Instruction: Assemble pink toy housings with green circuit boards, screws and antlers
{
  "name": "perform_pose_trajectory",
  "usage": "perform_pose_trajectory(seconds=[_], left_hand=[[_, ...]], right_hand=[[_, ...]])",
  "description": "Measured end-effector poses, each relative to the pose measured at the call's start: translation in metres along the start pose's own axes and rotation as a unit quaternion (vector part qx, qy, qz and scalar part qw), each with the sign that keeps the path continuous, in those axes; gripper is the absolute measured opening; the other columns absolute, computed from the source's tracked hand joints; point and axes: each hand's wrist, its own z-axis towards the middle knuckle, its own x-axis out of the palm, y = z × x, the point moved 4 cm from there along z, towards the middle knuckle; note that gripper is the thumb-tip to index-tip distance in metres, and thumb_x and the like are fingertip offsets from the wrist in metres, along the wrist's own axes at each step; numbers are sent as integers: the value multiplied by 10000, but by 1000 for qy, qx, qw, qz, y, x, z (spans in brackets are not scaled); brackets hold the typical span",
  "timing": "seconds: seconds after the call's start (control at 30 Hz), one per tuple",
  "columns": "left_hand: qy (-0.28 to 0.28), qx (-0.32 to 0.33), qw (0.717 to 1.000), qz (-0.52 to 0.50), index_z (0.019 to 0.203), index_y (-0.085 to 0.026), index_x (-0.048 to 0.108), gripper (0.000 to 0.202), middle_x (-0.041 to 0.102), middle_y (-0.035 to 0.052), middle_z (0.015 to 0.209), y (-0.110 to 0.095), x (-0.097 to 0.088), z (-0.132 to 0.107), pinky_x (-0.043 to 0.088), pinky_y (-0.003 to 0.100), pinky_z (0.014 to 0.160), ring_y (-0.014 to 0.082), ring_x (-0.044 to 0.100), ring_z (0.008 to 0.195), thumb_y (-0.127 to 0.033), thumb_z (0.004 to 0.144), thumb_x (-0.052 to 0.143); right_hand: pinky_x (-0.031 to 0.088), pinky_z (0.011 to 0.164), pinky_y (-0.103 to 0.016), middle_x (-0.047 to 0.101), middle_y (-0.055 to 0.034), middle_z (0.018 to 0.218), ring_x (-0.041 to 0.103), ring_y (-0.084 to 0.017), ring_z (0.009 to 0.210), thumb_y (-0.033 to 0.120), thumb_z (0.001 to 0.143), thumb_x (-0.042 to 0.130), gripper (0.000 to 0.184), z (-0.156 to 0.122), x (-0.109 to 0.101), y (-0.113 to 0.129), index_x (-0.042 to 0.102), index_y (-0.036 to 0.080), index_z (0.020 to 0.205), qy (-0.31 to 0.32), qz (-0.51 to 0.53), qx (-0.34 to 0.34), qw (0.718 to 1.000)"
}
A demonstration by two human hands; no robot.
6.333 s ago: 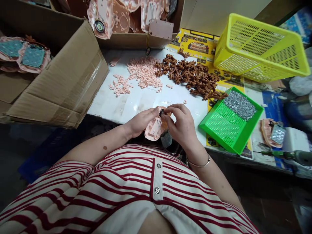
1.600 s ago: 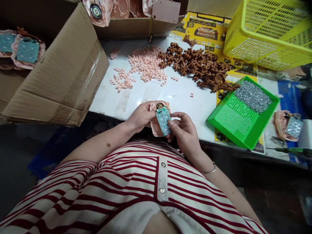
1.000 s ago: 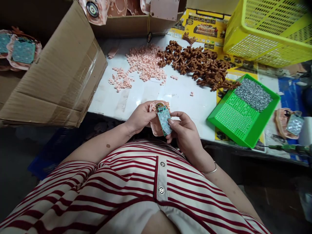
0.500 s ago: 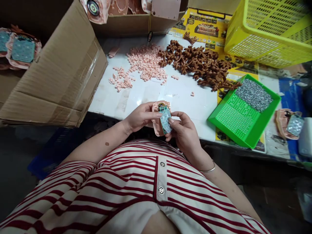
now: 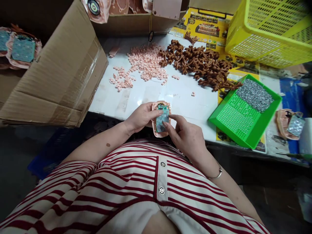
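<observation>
My left hand [image 5: 140, 117] grips a pink plastic shell [image 5: 154, 126] by its left side, with the thumb lying over the top of a green circuit board [image 5: 160, 123]. The board sits inside the shell, roughly in line with it, and thin wires show at its upper end. On the board's right side, the thumb and index finger of my right hand [image 5: 191, 138] are closed at its edge and face. The other fingers of that hand are curled under. Both hands are at the table's front edge, close to the striped shirt.
Small pink rings [image 5: 148, 61] and brown antler-shaped pieces [image 5: 202, 63] lie in heaps behind. A green tray [image 5: 226, 130] of screws [image 5: 254, 94] stands right, below a yellow basket [image 5: 265, 42]. A cardboard box [image 5: 53, 71] stands left. Another shell with a board [image 5: 284, 123] lies far right.
The circuit board has gone from tilted over the shell's right side to lying straight within it. My right hand has shifted slightly, its fingers now at the board's right edge.
</observation>
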Motion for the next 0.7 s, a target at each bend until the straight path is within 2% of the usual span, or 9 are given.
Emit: perform_pose_trajectory(seconds=[0.07, 0.13, 0.2, 0.23, 0.33, 0.57, 0.7], left_hand=[[7, 3, 1000, 0, 995, -130, 698, 287, 716, 32, 851, 0, 0, 1, 524, 254, 696, 127, 665, 727, -277, 756, 758], [28, 12, 1000, -1, 1023, -134, 707, 318, 719, 35, 862, 0, 0, 1, 524, 254, 719, 132, 669, 754, -304, 760, 767], [43, 13, 999, -1, 1055, -143, 714, 353, 718, 31, 877, 1, -1, 1, 525, 258, 743, 131, 664, 764, -315, 754, 781], [47, 12, 999, -2, 1070, -148, 716, 369, 718, 30, 890, 1, -2, 1, 526, 263, 760, 132, 664, 774, -310, 746, 790], [57, 11, 998, -12, 1090, -149, 719, 400, 727, 47, 962, 3, -3, 1, 528, 288, 832, 152, 674, 856, -282, 724, 810], [73, 12, 997, -22, 1102, -151, 723, 405, 731, 64, 1009, 2, -4, 2, 536, 294, 836, 155, 673, 864, -303, 739, 817], [94, 27, 995, -34, 1097, -160, 728, 396, 731, 76, 1076, -1, -2, 0, 531, 294, 875, 169, 679, 934, -275, 729, 819]], right_hand=[[473, 576, -322, 714, -77, 781, 649, -207, 643, 558, 968, 527, 492, 0, -4, 3, 650, 156, 1222, -36, -23, -66, 997], [572, 785, -411, 714, -185, 1106, 693, -285, 965, 576, 931, 586, 613, 0, -6, 7, 569, 125, 1348, -51, -35, -143, 988], [552, 972, -509, 607, -247, 1353, 604, -344, 1228, 530, 917, 631, 692, 1, -3, 10, 471, 106, 1441, -33, -45, -198, 979], [537, 1012, -538, 568, -258, 1408, 568, -354, 1285, 492, 924, 635, 693, 1, -1, 11, 439, 102, 1463, -21, -47, -211, 976], [549, 1005, -565, 560, -268, 1416, 565, -358, 1288, 428, 942, 624, 654, 2, 3, 12, 422, 91, 1464, -8, -48, -228, 972], [583, 932, -548, 607, -289, 1339, 622, -355, 1186, 476, 931, 631, 650, 2, 6, 17, 487, 50, 1400, -48, -78, -227, 969], [577, 950, -545, 608, -313, 1320, 607, -363, 1203, 487, 913, 655, 668, 2, 8, 20, 509, 16, 1363, -74, -93, -236, 965]])
